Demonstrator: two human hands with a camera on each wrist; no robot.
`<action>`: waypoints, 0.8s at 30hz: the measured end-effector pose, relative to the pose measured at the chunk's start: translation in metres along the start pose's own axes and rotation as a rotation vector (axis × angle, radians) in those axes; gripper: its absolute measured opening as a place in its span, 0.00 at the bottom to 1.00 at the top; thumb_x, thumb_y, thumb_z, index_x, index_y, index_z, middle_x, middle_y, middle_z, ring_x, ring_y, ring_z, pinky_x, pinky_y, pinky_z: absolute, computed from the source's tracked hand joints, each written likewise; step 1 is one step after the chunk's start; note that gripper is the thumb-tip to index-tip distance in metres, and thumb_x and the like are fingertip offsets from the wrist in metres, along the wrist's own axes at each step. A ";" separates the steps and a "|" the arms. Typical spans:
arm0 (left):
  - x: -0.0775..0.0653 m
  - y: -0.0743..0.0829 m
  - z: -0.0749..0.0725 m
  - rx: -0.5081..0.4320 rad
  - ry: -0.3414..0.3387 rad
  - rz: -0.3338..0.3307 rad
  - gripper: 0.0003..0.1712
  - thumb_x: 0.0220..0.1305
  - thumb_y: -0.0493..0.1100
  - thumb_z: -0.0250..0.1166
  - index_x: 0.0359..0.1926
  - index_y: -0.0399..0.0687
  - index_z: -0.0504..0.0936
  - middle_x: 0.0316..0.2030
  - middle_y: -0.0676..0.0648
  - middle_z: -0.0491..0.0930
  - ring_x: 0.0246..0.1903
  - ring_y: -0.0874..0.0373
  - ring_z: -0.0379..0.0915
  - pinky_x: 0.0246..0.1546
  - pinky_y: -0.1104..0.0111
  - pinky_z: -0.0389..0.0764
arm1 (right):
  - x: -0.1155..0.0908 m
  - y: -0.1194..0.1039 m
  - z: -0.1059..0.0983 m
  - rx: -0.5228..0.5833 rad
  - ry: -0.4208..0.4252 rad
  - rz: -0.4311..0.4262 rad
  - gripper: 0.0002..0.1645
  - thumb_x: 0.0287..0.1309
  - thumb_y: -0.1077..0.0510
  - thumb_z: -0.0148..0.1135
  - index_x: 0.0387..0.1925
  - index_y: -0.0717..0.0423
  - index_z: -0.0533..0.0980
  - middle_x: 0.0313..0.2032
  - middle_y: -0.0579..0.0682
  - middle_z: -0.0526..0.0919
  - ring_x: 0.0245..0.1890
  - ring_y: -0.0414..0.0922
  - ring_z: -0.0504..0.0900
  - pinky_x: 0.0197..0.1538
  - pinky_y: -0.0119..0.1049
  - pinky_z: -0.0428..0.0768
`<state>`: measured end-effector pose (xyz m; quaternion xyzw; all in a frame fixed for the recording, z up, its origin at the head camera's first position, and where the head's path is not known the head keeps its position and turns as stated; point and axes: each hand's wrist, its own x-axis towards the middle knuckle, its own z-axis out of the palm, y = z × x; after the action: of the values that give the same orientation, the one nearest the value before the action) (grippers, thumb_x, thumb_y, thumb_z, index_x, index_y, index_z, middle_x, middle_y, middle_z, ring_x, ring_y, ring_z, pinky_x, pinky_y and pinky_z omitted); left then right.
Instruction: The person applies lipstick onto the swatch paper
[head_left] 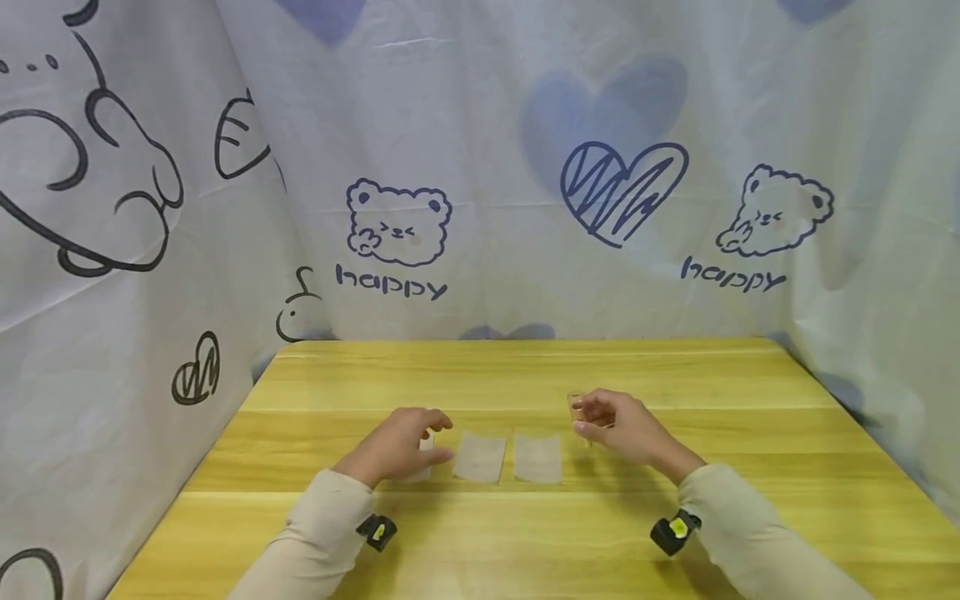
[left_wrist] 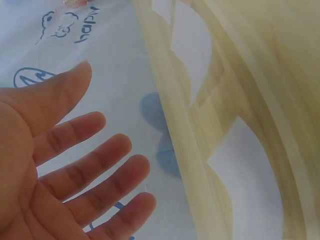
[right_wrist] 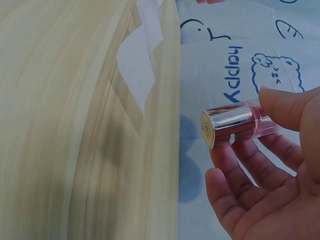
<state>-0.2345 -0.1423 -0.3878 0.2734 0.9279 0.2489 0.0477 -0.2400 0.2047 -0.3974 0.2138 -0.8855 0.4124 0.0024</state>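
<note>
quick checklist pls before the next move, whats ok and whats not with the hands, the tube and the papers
1. Lipstick-like tube held by the right hand: ok, pinched at one end.
2. Left hand free: ok, it holds nothing.
3. Middle paper square and right paper square uncovered: ok, nothing lies on either.
4. Left paper square in full sight from the head camera: not ok, the left hand hides part of it.
5. Tube over a paper square: not ok, it is held to the right of all three.
6. Tube firmly closed: cannot tell, the hand covers part of it.
</note>
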 end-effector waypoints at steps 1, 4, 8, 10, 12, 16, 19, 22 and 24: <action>0.001 0.002 0.000 -0.002 0.002 0.006 0.21 0.64 0.43 0.67 0.54 0.38 0.79 0.51 0.40 0.79 0.45 0.44 0.78 0.45 0.55 0.79 | 0.000 -0.001 0.000 -0.001 -0.004 -0.008 0.18 0.63 0.56 0.64 0.51 0.61 0.78 0.42 0.51 0.82 0.40 0.44 0.80 0.44 0.38 0.79; 0.003 0.007 0.000 -0.010 -0.001 0.018 0.20 0.64 0.44 0.67 0.53 0.37 0.79 0.51 0.39 0.79 0.45 0.44 0.78 0.45 0.55 0.79 | 0.001 -0.004 0.002 0.013 -0.030 -0.035 0.18 0.64 0.56 0.64 0.51 0.62 0.78 0.40 0.50 0.81 0.39 0.44 0.79 0.42 0.37 0.80; 0.005 0.015 0.000 -0.020 -0.001 0.043 0.19 0.64 0.44 0.67 0.52 0.37 0.80 0.49 0.39 0.80 0.44 0.44 0.78 0.45 0.55 0.79 | 0.001 -0.007 0.005 0.031 -0.070 -0.054 0.19 0.64 0.56 0.63 0.51 0.63 0.77 0.39 0.49 0.81 0.37 0.44 0.79 0.40 0.36 0.80; 0.006 0.018 0.001 -0.021 0.000 0.063 0.18 0.64 0.43 0.67 0.51 0.37 0.80 0.48 0.39 0.80 0.44 0.44 0.78 0.45 0.55 0.79 | 0.000 -0.009 0.007 0.022 -0.081 -0.054 0.18 0.64 0.55 0.63 0.51 0.62 0.77 0.39 0.48 0.81 0.37 0.44 0.79 0.39 0.36 0.80; 0.008 0.020 0.001 -0.021 -0.001 0.079 0.18 0.64 0.43 0.67 0.51 0.37 0.81 0.48 0.39 0.81 0.44 0.44 0.79 0.45 0.55 0.79 | 0.000 -0.009 0.008 0.011 -0.088 -0.050 0.18 0.64 0.56 0.63 0.52 0.61 0.78 0.39 0.47 0.81 0.37 0.43 0.79 0.39 0.35 0.80; 0.012 0.027 0.002 -0.009 -0.005 0.104 0.19 0.64 0.45 0.67 0.51 0.38 0.81 0.48 0.40 0.81 0.43 0.46 0.79 0.45 0.56 0.79 | 0.000 -0.012 0.010 -0.006 -0.092 -0.063 0.16 0.64 0.57 0.63 0.50 0.60 0.78 0.37 0.46 0.80 0.37 0.43 0.79 0.39 0.35 0.80; 0.015 0.031 0.002 0.011 -0.007 0.117 0.19 0.64 0.46 0.67 0.51 0.38 0.81 0.48 0.42 0.81 0.43 0.49 0.79 0.45 0.58 0.80 | 0.001 -0.013 0.011 -0.016 -0.097 -0.084 0.14 0.63 0.57 0.64 0.49 0.60 0.79 0.37 0.46 0.80 0.36 0.42 0.80 0.39 0.36 0.80; 0.016 0.033 0.003 0.016 -0.013 0.123 0.19 0.64 0.46 0.67 0.51 0.38 0.81 0.48 0.42 0.82 0.43 0.49 0.79 0.44 0.59 0.80 | 0.002 -0.015 0.014 -0.016 -0.119 -0.103 0.14 0.64 0.57 0.63 0.49 0.60 0.79 0.37 0.46 0.81 0.36 0.41 0.79 0.40 0.36 0.80; 0.016 0.034 0.004 0.014 -0.018 0.126 0.19 0.64 0.45 0.67 0.51 0.38 0.81 0.48 0.42 0.82 0.43 0.49 0.79 0.44 0.59 0.80 | 0.002 -0.018 0.016 -0.008 -0.137 -0.116 0.14 0.64 0.57 0.63 0.49 0.59 0.79 0.36 0.46 0.80 0.35 0.41 0.79 0.39 0.36 0.80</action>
<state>-0.2308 -0.1070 -0.3742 0.3336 0.9102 0.2425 0.0382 -0.2319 0.1823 -0.3945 0.2923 -0.8714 0.3925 -0.0336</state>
